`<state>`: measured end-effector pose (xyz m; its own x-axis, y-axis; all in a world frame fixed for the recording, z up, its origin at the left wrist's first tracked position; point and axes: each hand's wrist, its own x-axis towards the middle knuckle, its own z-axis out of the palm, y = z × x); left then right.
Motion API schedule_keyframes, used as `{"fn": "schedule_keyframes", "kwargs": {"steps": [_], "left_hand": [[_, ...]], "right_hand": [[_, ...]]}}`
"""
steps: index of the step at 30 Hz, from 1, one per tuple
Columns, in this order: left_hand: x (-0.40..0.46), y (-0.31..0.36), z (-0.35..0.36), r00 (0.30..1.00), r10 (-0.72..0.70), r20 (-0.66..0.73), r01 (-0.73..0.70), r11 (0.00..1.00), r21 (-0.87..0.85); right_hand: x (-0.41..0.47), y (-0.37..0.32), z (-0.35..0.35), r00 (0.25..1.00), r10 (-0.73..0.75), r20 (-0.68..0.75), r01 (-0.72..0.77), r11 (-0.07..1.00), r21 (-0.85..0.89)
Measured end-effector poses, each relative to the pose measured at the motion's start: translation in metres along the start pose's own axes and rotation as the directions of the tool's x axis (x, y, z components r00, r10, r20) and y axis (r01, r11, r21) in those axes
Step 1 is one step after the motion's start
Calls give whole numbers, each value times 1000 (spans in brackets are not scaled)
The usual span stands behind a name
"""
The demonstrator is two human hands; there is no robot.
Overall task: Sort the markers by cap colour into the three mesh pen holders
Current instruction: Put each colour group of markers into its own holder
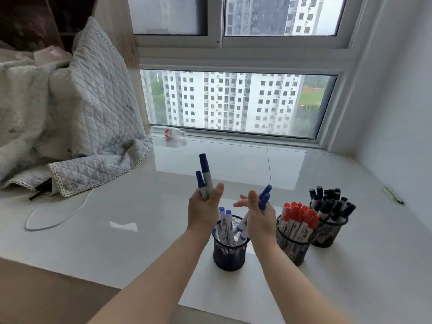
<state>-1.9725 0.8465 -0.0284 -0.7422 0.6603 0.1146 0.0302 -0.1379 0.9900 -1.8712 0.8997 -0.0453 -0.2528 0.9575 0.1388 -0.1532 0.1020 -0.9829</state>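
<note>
Three black mesh pen holders stand in a row on the white sill. The left holder (230,254) has several blue-capped markers (225,224) in it. The middle holder (293,246) is full of red-capped markers (298,217), and the right holder (329,232) is full of black-capped markers (329,202). My left hand (204,210) is raised above the left holder, shut on two blue-capped markers (205,176) that point up. My right hand (258,215) hovers between the left and middle holders, gripping two blue-capped markers (265,197) with some fingers spread.
A quilted grey blanket (93,127) is heaped at the left, with a white cable (56,215) looping out on the sill. A plastic bottle (169,133) lies by the window frame. A small green object (392,195) lies near the right wall.
</note>
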Motion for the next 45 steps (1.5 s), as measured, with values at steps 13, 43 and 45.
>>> {"fn": "schedule_keyframes", "kwargs": {"steps": [13,43,45], "left_hand": [[-35,-59,24,1000,-22,20,23,999,-49],[-56,-65,4,971,180,157,-231,880,415],[-57,-63,2,968,182,175,-244,851,465]], "right_hand": [[-10,40,-13,999,46,-5,-46,999,-26],[-30,36,-62,978,-148,150,208,784,-584],[-28,32,-62,969,-190,159,248,749,-614]]}}
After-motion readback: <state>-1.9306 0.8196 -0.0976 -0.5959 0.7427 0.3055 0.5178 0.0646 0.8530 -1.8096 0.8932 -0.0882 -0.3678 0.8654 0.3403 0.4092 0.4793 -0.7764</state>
